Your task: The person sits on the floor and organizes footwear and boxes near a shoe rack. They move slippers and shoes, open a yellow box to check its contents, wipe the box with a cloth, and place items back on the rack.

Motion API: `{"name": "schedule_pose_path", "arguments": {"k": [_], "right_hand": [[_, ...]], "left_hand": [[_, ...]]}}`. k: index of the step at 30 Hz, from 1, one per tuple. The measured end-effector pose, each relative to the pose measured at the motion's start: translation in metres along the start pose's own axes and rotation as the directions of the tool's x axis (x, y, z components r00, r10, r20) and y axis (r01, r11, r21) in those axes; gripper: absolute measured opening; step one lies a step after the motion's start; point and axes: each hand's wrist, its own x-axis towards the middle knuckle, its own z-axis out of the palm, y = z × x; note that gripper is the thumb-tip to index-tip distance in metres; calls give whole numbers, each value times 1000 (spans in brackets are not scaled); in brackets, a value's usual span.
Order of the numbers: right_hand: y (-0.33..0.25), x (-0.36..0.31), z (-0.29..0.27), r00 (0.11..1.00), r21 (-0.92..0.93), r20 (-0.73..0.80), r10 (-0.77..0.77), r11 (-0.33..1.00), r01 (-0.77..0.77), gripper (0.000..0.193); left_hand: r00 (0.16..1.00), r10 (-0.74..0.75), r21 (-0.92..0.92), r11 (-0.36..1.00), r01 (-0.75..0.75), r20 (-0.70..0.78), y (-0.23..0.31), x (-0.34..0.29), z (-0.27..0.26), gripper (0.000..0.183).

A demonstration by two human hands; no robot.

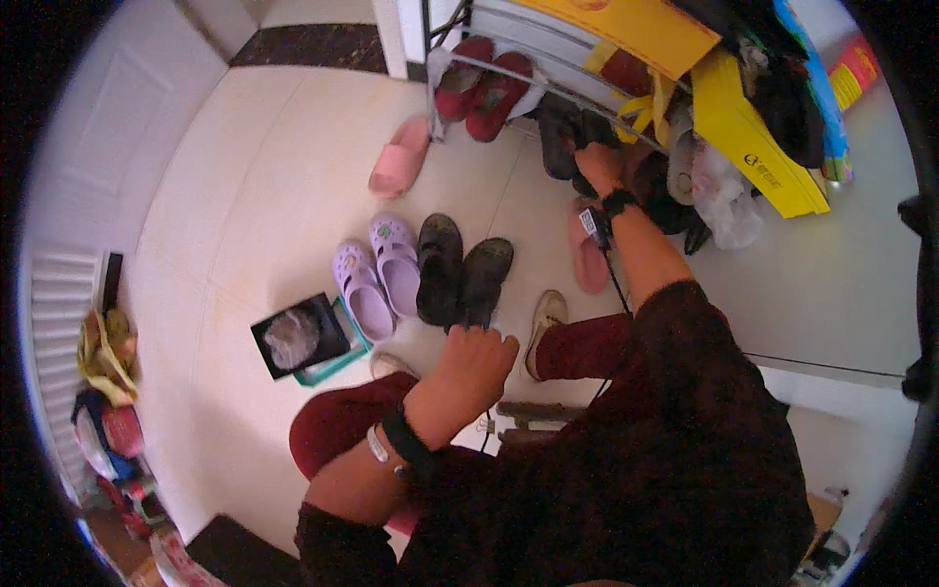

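My left hand is closed at the heel of a black clog, whose mate stands just to its left on the floor. Farther off to the right, my right hand reaches to the foot of the shoe rack, its fingers curled on a dark slipper; the fingertips are partly hidden. Another dark slipper lies beside that one. Lilac clogs with small charms sit left of the black pair. A pink slipper lies below my right wrist.
Dark red shoes rest on the metal rack; another pink slipper lies by its leg. An open box with a greyish bundle stands at left. Yellow boxes and a plastic bag crowd the right. A cable hangs from my right wrist.
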Motion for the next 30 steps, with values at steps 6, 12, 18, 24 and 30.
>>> {"name": "schedule_pose_path", "arguments": {"k": [6, 12, 18, 24, 30], "right_hand": [[-37, -118, 48, 995, 282, 93, -47, 959, 19, 31], [-89, -186, 94, 978, 443, 162, -130, 895, 46, 29], [-162, -244, 119, 907, 461, 164, -389, 843, 278, 26], [-220, -268, 149, 810, 441, 27, -586, 734, 516, 19], [-245, -299, 188, 688, 566, 66, -722, 595, 571, 20]], "left_hand": [[999, 19, -32, 999, -18, 40, 5, -12, 15, 19], [999, 11, -70, 997, -13, -34, 9, -19, 21, 16], [965, -1, -90, 996, -23, -261, 1, -32, 21, 9], [890, 35, -90, 992, -85, -455, -6, -44, 18, 8], [959, -147, -49, 989, 139, -242, -8, -39, 11, 10]]}}
